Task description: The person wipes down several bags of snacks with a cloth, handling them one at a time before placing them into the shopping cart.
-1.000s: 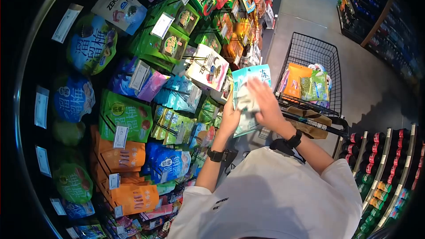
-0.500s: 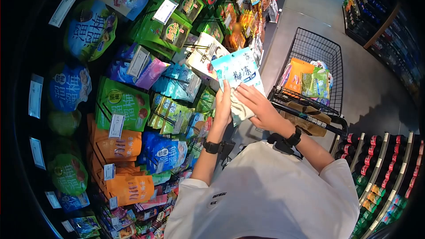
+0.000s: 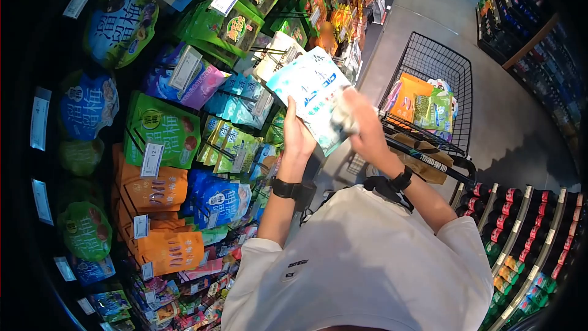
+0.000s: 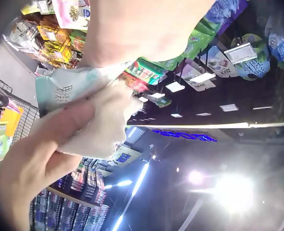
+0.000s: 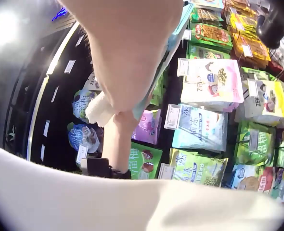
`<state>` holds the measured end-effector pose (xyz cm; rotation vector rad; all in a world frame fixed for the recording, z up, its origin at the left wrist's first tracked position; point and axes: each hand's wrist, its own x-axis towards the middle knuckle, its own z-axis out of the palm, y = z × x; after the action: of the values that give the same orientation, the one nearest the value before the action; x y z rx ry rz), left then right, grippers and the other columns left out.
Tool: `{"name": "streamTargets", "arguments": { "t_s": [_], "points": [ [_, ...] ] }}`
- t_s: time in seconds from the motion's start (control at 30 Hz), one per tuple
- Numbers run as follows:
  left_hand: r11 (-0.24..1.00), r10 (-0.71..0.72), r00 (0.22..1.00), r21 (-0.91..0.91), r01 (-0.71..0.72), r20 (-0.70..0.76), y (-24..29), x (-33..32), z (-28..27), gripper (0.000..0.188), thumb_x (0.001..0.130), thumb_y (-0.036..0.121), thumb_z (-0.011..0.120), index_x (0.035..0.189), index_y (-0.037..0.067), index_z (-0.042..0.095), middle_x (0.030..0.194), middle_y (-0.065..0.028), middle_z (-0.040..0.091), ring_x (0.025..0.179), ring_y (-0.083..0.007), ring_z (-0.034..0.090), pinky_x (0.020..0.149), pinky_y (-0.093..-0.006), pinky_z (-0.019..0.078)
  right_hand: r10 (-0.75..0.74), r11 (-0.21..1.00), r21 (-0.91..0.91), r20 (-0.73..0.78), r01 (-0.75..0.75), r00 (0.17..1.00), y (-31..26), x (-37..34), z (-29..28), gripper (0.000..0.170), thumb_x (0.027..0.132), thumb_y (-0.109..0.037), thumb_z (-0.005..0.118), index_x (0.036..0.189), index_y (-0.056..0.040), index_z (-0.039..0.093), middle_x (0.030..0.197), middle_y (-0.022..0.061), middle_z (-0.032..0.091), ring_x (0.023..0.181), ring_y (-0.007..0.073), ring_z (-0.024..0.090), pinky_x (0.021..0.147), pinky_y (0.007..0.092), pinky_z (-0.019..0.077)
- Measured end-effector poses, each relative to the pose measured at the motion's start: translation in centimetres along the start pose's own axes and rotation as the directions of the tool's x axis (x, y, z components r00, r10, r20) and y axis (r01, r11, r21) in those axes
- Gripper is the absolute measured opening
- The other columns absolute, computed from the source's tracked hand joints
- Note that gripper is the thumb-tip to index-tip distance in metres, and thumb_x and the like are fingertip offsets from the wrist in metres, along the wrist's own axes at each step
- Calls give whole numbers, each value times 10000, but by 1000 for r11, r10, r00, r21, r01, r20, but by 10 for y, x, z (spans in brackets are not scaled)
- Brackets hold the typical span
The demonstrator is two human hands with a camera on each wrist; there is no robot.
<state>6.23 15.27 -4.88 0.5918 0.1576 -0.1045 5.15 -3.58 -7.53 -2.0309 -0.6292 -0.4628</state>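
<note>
Near the centre of the frame, your left hand (image 3: 299, 137) grips the pale blue pouch (image 3: 308, 87) at its lower left, thumb along the edge, apparently steadying it while your right hand (image 3: 369, 132), fingers curled round a white cloth (image 4: 102, 118), holds that against its lower right.

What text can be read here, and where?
"冻" on the held packet; its smaller print is blurred.
"溜溜梅" on the upper blue pouch.
"溜溜梅" on the green pouch.
"ZEK" on the white packet.
"12" on its price tag's visible part.
Cart handle and bottle labels: too small or blurred.
</note>
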Motion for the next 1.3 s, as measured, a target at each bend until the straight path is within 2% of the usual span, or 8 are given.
{"name": "streamTargets", "arguments": {
  "t_s": [0.13,0.27,0.43,0.73,0.97,1.07,1.13,1.3],
  "points": [
    [1000,-12,999,-15,12,31,1,-4,8,562,1073,413,394,1482,28,378,1469,-153,488,1342,-311,480,1123,-483,382,518,697,482,172,-531,838,28,3,-2,451,945,-170,631,1337,26,522,1215,148,644,1142,240,597,1021,354,430],
    [1000,-27,1000,11,27,11,2,-4,0,584,1075,436,374,1483,18,359,1458,-151,494,1312,-296,511,1106,-457,410,396,695,517,304,-500,866,29,1,-24,461,936,-316,703,1246,2,581,1066,58,663,953,124,609,855,291,489],
    [996,-84,996,-5,84,35,7,-8,0,583,1077,442,358,1486,26,357,1465,-155,484,1305,-290,519,1087,-460,435,474,302,584,594,-753,651,20,-3,-52,510,922,-267,724,1308,-19,501,1024,29,639,788,62,599,491,209,498],
    [839,-234,944,441,317,-233,3,2,-27,443,1020,250,573,1401,71,432,1282,-179,586,1186,-318,603,968,-497,513,458,614,527,369,-588,809,16,-7,-64,340,923,-93,679,1242,-23,583,998,17,684,752,70,628,520,227,520],
    [770,-613,789,245,589,31,-28,-7,-25,694,967,440,639,1488,99,333,1260,-137,585,1077,-245,643,881,-384,544,143,858,375,483,-352,864,2,2,-52,310,799,-38,684,1108,-44,699,820,133,715,681,183,677,672,340,532],
    [775,-588,809,286,564,0,-31,-12,-15,694,960,490,630,1459,70,396,1251,-123,623,1068,-193,647,868,-335,545,-22,981,171,562,-90,827,-6,-4,-43,288,725,-30,668,1011,-59,686,870,194,688,820,397,660,736,406,536],
    [765,-423,906,547,341,27,-33,-25,5,571,952,391,680,1358,18,528,1233,-107,651,1094,-177,639,916,-325,532,-47,991,127,572,-32,819,-20,-3,-43,285,698,-29,679,980,-62,671,862,198,678,828,409,649,745,438,530],
    [894,-393,919,244,376,22,-33,-19,-3,406,959,183,657,1311,5,560,1200,-101,663,1072,-199,653,912,-350,539,-45,960,263,473,-92,880,-18,-2,-48,274,732,-70,717,999,-52,658,896,169,674,841,374,654,747,409,525]
  ]
}}
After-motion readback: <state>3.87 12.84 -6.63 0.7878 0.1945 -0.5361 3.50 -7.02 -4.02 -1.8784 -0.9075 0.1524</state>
